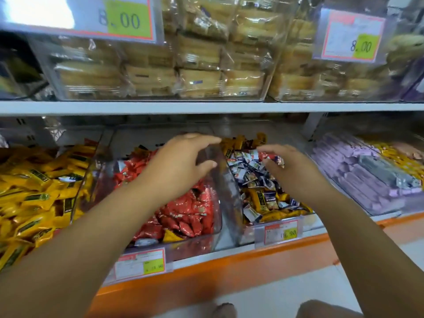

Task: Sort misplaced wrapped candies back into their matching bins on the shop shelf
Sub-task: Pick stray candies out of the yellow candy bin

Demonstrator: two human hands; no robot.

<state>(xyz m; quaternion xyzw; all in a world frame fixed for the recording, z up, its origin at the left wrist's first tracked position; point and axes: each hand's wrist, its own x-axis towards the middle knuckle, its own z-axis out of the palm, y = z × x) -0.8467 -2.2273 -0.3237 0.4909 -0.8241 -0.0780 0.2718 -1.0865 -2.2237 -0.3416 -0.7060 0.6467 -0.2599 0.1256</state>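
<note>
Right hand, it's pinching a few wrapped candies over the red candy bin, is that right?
Not quite. In the head view the right hand does pinch a few wrapped candies, but it is over the mixed bin of blue-and-white and yellow candies. The red candy bin sits one place to the left, under the left hand.

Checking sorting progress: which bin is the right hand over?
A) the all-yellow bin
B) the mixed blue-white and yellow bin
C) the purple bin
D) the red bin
B: the right hand pinches wrapped candies above the mixed bin, right of the red bin beneath the left hand.
</note>
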